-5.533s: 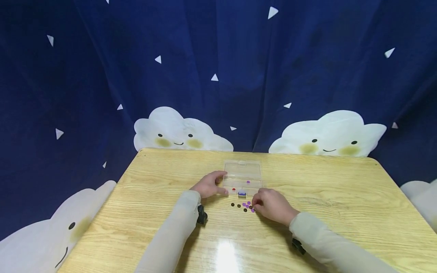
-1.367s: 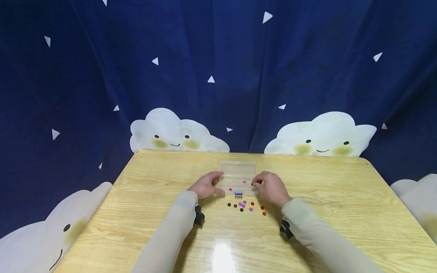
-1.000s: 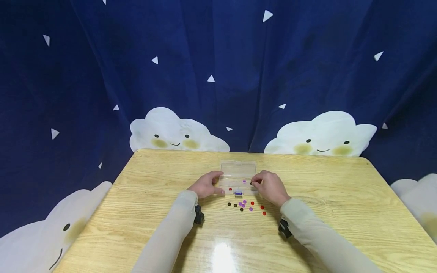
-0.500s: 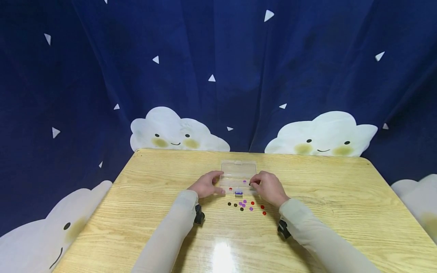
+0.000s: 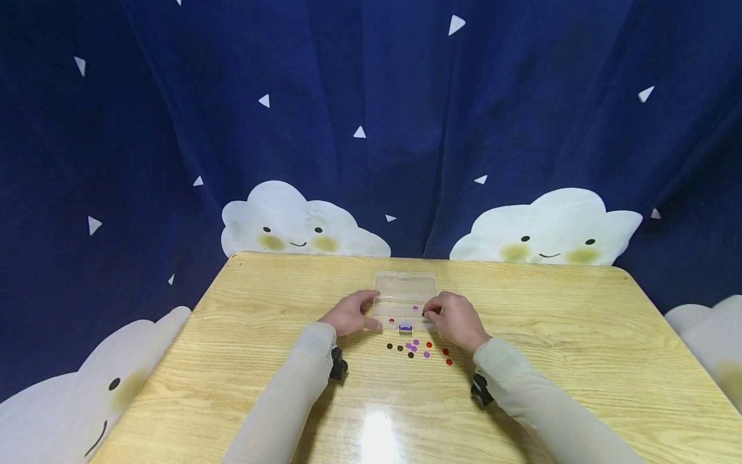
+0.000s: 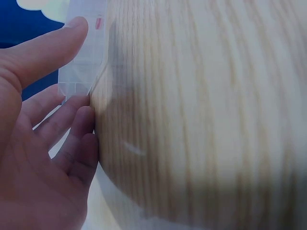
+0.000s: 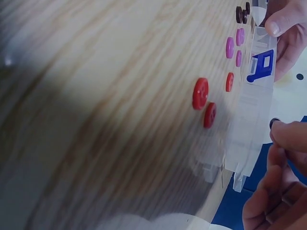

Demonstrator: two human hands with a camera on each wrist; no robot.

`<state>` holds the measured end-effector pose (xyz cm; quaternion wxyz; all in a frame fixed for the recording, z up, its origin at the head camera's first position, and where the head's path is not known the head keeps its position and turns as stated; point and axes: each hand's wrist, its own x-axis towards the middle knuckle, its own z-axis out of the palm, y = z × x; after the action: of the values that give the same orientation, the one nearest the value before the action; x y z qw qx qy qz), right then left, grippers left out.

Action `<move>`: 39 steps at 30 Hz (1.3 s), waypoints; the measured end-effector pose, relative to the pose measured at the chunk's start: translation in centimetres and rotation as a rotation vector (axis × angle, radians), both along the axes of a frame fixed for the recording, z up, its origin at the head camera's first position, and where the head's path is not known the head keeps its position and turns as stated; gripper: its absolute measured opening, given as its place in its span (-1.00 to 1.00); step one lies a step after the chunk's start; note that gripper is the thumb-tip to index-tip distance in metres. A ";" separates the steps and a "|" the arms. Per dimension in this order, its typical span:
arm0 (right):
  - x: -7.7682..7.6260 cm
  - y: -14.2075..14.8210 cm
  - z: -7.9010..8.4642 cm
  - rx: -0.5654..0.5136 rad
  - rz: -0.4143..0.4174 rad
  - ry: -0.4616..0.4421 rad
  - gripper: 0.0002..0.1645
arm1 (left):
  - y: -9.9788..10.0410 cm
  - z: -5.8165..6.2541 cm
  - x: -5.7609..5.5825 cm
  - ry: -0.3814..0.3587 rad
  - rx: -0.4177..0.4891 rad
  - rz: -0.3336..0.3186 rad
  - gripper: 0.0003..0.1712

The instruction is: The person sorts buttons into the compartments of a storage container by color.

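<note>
A clear plastic box (image 5: 405, 288) with its lid raised stands in the middle of the table. My left hand (image 5: 350, 314) holds its left end, thumb at the front and fingers round the side. Between thumb and forefinger, my right hand (image 5: 458, 320) pinches a small black button (image 7: 274, 122) over the box's right part. Inside lie a red button (image 5: 391, 321) at the front left and a purple button (image 5: 415, 308) farther back. Several loose buttons lie before the box: black ones (image 5: 400, 348), purple ones (image 7: 230, 48) and red ones (image 7: 201, 94).
A blue latch (image 7: 261, 66) marks the box's front. The wooden table (image 5: 290, 277) ends at a dark blue curtain (image 5: 324, 96) with white clouds. Dark wrist cameras (image 5: 339, 365) sit on both wrists.
Earlier my right hand was down among the loose buttons; it has risen to the box with a black button and shifted slightly left since. The left hand keeps its hold.
</note>
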<state>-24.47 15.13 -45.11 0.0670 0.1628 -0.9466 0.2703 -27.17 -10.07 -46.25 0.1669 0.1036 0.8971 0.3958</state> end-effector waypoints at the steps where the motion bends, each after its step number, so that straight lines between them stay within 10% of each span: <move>1: 0.0 0.0 0.0 -0.001 -0.002 0.000 -0.93 | 0.0 0.0 0.0 0.000 -0.001 0.001 -0.09; 39: 0.2 0.0 -0.1 0.028 -0.007 -0.033 -0.95 | 0.0 0.0 0.0 -0.003 -0.005 0.004 -0.11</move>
<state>-24.25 15.13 -45.17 0.0500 0.1561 -0.9517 0.2595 -27.18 -10.05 -46.25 0.1678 0.1009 0.8980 0.3941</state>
